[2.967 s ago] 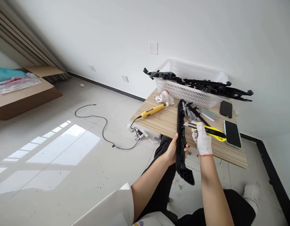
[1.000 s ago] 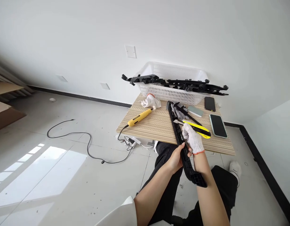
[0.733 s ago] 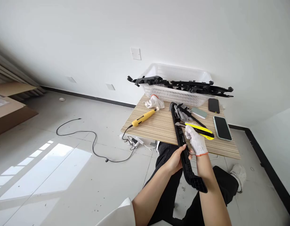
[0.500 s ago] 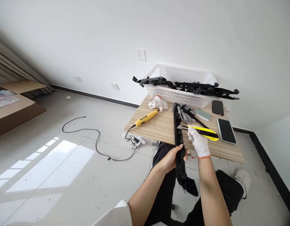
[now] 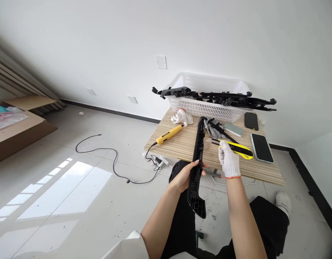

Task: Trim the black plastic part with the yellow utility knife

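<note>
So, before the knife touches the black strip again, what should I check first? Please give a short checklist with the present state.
1. Left hand grips the black strip firmly: ok.
2. Gloved right hand holds the knife: ok.
3. Blade is out: ok, a short blade shows at the tip.
4. Bare left hand is away from the blade: ok, apart for now.
5. Strip's far end rests on the table: cannot tell.
6. Phone is away from the knife: not ok, it lies right beside it.
</note>
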The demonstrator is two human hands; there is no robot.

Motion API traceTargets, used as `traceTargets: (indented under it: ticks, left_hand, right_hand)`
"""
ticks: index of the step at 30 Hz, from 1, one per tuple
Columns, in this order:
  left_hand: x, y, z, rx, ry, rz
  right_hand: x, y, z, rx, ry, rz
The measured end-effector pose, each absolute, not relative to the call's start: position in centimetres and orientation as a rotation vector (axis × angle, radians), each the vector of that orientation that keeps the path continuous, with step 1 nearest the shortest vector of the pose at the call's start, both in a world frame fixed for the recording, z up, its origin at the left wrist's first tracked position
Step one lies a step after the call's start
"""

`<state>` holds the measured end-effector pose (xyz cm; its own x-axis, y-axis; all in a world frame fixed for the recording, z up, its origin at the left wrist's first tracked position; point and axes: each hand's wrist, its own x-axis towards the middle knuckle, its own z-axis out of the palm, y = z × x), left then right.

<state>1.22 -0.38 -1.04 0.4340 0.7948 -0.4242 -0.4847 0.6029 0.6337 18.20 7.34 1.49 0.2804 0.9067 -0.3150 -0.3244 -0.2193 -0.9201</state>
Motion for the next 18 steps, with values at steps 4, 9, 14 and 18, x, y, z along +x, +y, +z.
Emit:
traceTargets:
  ticks: [4, 9, 14, 18]
  left_hand:
    - [0.7, -0.5, -0.9, 0.487, 0.785, 0.864]
    - [1.4, -0.8, -0.8, 0.542, 0.814, 0.893]
    - [2.1, -0.8, -1.0, 0.495, 0.747, 0.889]
    - [2.7, -0.7, -1.1, 0.495, 0.750, 0.875]
  right_hand:
    - [18.2, 7.2, 1.8, -1.341, -0.659, 1.445]
    - [18.5, 6.8, 2.5, -1.368, -0.847, 1.480]
    - [18.7, 6.4, 2.9, -1.380, -0.932, 1.514]
    - [18.7, 6.5, 2.8, -1.378, -0.974, 1.571]
